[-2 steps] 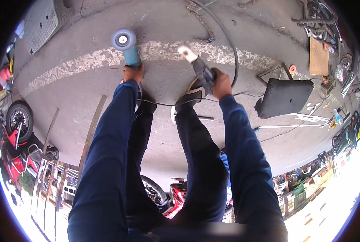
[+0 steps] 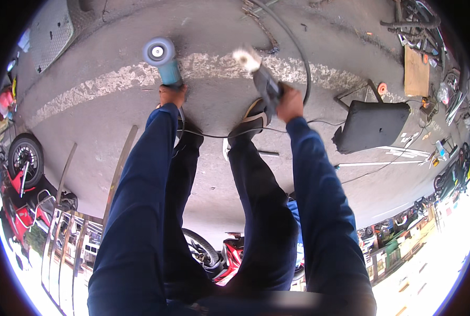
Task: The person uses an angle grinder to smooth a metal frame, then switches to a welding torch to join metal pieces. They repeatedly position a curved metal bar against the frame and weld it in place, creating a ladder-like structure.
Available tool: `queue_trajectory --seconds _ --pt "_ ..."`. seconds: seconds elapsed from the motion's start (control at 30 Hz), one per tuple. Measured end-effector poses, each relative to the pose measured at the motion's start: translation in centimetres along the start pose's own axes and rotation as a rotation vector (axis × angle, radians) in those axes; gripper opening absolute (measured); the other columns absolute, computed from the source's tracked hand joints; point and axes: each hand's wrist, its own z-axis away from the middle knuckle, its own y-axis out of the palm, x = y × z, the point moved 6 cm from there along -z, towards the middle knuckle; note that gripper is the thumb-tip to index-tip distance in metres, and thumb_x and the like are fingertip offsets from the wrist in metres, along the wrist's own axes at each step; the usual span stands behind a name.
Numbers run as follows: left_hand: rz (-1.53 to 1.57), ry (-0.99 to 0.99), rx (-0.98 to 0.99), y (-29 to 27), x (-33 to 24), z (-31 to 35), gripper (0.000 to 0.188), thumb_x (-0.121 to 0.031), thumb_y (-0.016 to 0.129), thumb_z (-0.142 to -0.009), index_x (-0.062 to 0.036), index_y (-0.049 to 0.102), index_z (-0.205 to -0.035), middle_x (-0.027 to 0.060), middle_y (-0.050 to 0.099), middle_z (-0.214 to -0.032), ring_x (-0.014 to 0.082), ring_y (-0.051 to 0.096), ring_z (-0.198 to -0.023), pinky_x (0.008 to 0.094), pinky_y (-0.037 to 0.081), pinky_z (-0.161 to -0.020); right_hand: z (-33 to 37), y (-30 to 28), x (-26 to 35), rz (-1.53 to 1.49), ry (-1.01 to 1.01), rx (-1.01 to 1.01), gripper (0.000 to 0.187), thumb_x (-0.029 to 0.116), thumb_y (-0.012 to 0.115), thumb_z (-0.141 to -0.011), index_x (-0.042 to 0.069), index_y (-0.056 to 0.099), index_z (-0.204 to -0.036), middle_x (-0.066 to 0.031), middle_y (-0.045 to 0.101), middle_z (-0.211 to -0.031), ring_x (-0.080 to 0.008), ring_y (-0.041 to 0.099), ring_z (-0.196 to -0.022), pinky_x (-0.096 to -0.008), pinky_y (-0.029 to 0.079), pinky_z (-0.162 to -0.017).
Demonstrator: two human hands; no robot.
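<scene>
My left hand [image 2: 172, 95] is wrapped round the handle of a teal angle grinder [image 2: 169, 72]. A round grey-blue disc [image 2: 158, 51] at the grinder's far end faces up. My right hand [image 2: 290, 103] grips a dark-grey, long-bodied power tool [image 2: 266, 84]. Its pale head [image 2: 246, 60] is glaring and blurred, so its exact kind cannot be made out. Both tools are held out over the floor, apart from each other, in front of my shoes [image 2: 253, 118]. A thin dark cable [image 2: 219, 137] runs across near my feet.
A black padded seat on a metal frame [image 2: 374, 126] stands at my right, with pale metal strips [image 2: 403, 152] beside it. A thick hose [image 2: 293, 39] curves ahead. Metal bars [image 2: 120, 166] and a red motorcycle [image 2: 21, 208] are at my left. A patterned metal plate [image 2: 53, 37] lies far left.
Both hands and their tools have shifted very slightly to the left. The grip of each hand looks the same.
</scene>
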Motion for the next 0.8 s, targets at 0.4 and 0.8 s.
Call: queue_trajectory --seconds 0.4,0.8 --pt "0.119 -0.107 -0.297 -1.6 -0.7 8.4 0.114 -0.041 0.093 -0.065 0.0093 0.029 -0.145 0.0296 0.041 -0.142 0.0446 0.035 -0.138 0.0505 0.031 -0.116 -14.0 3.1 -0.7 -0.029 0.227 -0.503 0.049 0.038 0.082 -0.067 0.001 0.07 -0.097 -0.0227 0.074 -0.097 -0.0415 0.07 -0.093 -0.0471 0.056 -0.082" --pt "0.206 -0.013 -0.142 -6.7 0.0 24.6 0.06 -0.022 0.082 -0.073 0.0027 0.056 -0.122 0.0206 0.061 -0.115 0.0387 0.053 -0.118 0.0515 0.041 -0.102 -7.6 -5.6 3.1 0.069 0.173 0.034 0.049 0.03 0.083 -0.063 -0.004 0.074 -0.097 -0.0223 0.075 -0.09 -0.0323 0.073 -0.085 -0.0414 0.055 -0.077"
